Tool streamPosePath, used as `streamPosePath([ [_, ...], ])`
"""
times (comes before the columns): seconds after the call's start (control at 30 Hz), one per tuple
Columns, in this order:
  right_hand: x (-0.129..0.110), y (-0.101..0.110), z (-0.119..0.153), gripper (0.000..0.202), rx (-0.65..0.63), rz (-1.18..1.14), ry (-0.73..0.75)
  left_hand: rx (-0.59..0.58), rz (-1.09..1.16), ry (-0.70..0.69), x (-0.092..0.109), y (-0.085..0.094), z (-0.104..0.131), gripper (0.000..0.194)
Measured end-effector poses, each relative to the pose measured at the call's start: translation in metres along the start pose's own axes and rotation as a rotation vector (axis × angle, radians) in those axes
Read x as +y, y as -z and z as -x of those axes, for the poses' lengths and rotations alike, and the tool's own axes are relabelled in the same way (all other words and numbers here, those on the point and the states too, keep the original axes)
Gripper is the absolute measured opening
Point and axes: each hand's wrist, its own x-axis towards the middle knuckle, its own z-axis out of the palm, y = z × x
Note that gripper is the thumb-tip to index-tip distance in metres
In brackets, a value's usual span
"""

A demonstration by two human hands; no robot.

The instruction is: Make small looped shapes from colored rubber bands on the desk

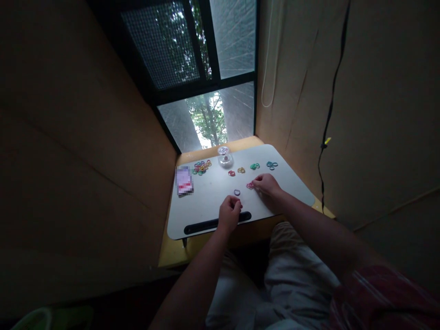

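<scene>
My right hand (267, 185) is closed in a pinch on the small pink hair ties (250, 185) lying on the white lap desk (206, 201). Nearer to me, my left hand (229, 211) hovers with curled fingers; a small reddish bit shows at its fingertips, too small to name. Just beyond it lies a purple hair tie (237, 192). Separate little groups run along the far side: red hair ties (231, 173), yellow ones (241, 170), green ones (255, 166) and teal ones (272, 165). A mixed-colour pile (201, 167) sits at the far left.
A clear plastic container (225, 159) stands at the desk's back edge. At the left is a blurred-out phone-sized object (184, 180). A black ledge (202, 226) lines the near edge. Walls flank both sides, with a window (209, 119) behind and a cord (330, 105) at right.
</scene>
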Motion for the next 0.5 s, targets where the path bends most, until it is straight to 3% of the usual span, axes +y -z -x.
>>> streamPosePath([
  [0.2,0.016,0.014,0.007,0.028,0.060,-0.031,0.060,-0.010,-0.008,-0.014,0.002,0.000,0.001,0.011],
  [0.37,0.037,0.024,0.022,0.031,0.059,-0.203,0.058,-0.008,0.002,0.002,0.003,0.000,0.002,0.010],
  [0.5,0.040,0.021,0.028,0.022,0.112,0.015,0.230,0.007,0.047,0.036,0.002,-0.001,0.004,0.010],
])
